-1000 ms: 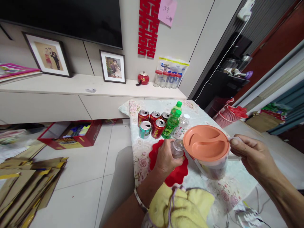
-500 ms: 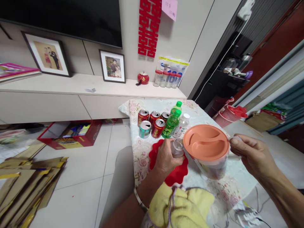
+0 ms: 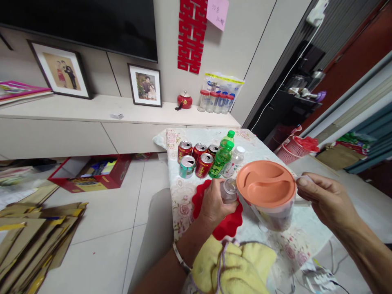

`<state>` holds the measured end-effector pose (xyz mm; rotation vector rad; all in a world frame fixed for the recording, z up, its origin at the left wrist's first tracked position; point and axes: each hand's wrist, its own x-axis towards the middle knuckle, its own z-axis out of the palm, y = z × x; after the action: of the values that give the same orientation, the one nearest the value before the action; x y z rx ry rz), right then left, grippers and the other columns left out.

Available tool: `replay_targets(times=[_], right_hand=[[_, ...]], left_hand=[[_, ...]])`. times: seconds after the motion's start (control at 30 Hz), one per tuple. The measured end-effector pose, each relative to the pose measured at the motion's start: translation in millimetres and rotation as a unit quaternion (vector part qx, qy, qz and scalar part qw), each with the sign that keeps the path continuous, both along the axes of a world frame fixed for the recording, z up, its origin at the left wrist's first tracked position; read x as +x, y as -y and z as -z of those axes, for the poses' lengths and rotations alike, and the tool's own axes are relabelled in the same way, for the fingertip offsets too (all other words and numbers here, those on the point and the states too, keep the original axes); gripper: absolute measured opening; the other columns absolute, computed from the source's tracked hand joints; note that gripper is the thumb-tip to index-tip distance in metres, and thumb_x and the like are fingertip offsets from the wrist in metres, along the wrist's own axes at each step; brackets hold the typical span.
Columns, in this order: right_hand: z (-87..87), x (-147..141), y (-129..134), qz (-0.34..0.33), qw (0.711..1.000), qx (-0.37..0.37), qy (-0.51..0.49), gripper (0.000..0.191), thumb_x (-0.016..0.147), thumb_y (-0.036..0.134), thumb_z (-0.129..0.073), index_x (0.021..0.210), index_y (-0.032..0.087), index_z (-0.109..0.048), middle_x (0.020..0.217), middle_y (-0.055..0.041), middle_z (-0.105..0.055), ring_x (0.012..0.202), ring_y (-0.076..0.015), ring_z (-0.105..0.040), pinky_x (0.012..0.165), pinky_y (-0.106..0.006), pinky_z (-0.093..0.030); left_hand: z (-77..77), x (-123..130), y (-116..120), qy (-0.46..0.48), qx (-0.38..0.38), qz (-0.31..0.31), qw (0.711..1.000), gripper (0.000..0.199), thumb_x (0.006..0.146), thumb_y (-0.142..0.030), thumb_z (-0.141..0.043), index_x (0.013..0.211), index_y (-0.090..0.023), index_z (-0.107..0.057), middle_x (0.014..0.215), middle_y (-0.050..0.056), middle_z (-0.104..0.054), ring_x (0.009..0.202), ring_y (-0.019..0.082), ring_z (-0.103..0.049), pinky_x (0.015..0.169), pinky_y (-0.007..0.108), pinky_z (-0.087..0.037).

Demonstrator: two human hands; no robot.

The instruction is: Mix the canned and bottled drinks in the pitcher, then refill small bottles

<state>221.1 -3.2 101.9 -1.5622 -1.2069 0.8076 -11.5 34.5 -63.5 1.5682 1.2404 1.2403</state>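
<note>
My left hand (image 3: 212, 206) is closed around a clear, uncapped bottle (image 3: 229, 192) above a red scalloped mat (image 3: 228, 226). Right beside it, a see-through pitcher (image 3: 274, 218) with an orange lid (image 3: 266, 183) tilts toward the bottle mouth. The fingers of my right hand (image 3: 326, 196) are wrapped on the pitcher's handle at its right side. Whether anything flows between the two cannot be made out. Behind the left hand stand several opened drink cans (image 3: 204, 165), green-capped bottles (image 3: 221, 160) and a white-capped clear bottle (image 3: 235, 161).
A flowered cloth (image 3: 185, 208) covers the table. At its near edge lies a crumpled yellow towel (image 3: 235, 265). A low cabinet (image 3: 137, 116) runs behind, holding lidded jars (image 3: 214, 102) and a red pot (image 3: 184, 100). Flattened cardboard (image 3: 33, 241) and a red box (image 3: 92, 175) sit on the floor.
Almost nothing differs. Both hands, the bottle and the pitcher keep the same position and hold. The pink note on the wall has swung slightly.
</note>
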Motion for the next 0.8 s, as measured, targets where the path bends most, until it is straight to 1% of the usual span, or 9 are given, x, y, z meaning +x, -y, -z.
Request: replay_targets(times=[0.2,0.4,0.57,0.8], right_hand=[[0.7,0.7,-1.5,0.002,1.0,0.0,0.003,0.06,0.062,0.063,-0.09,0.052,0.02,-0.049,0.054,0.0054,-0.032,0.054,-0.0107,-0.026,0.051,-0.027,-0.018],[1.9,2.5,-0.4,-0.003,1.0,-0.004,0.002,0.059,0.063,0.063,-0.09,0.052,0.02,-0.05,0.055,0.0052,-0.033,0.054,-0.0106,-0.028,0.05,-0.027,-0.02],[0.8,1.4,-0.6,-0.003,1.0,0.001,0.004,0.061,0.062,0.063,-0.09,0.051,0.02,-0.048,0.055,0.0056,-0.031,0.053,-0.0103,-0.027,0.05,-0.027,-0.019],[-1.3,-2.0,-1.1,0.004,1.0,0.004,0.008,0.061,0.061,0.064,-0.09,0.05,0.02,-0.049,0.054,0.0052,-0.031,0.053,-0.0106,-0.027,0.05,-0.027,-0.019]], left_hand=[[-3.2,-0.8,1.3,0.004,0.0,-0.003,1.0,0.063,0.061,-0.033,-0.083,0.115,-0.027,-0.051,0.106,0.005,-0.073,0.095,0.03,-0.075,0.076,0.039,-0.061],[-0.5,0.0,0.4,0.006,0.012,-0.004,1.0,0.062,0.062,-0.033,-0.083,0.115,-0.027,-0.052,0.107,0.005,-0.073,0.096,0.03,-0.074,0.078,0.041,-0.061],[-1.0,0.0,0.7,0.004,0.012,-0.003,1.0,0.064,0.062,-0.031,-0.083,0.116,-0.024,-0.051,0.108,0.007,-0.073,0.097,0.03,-0.074,0.078,0.041,-0.061],[-1.9,-0.5,1.4,0.009,0.0,-0.002,1.0,0.065,0.061,-0.035,-0.085,0.116,-0.029,-0.051,0.105,0.005,-0.074,0.096,0.03,-0.074,0.077,0.041,-0.062]])
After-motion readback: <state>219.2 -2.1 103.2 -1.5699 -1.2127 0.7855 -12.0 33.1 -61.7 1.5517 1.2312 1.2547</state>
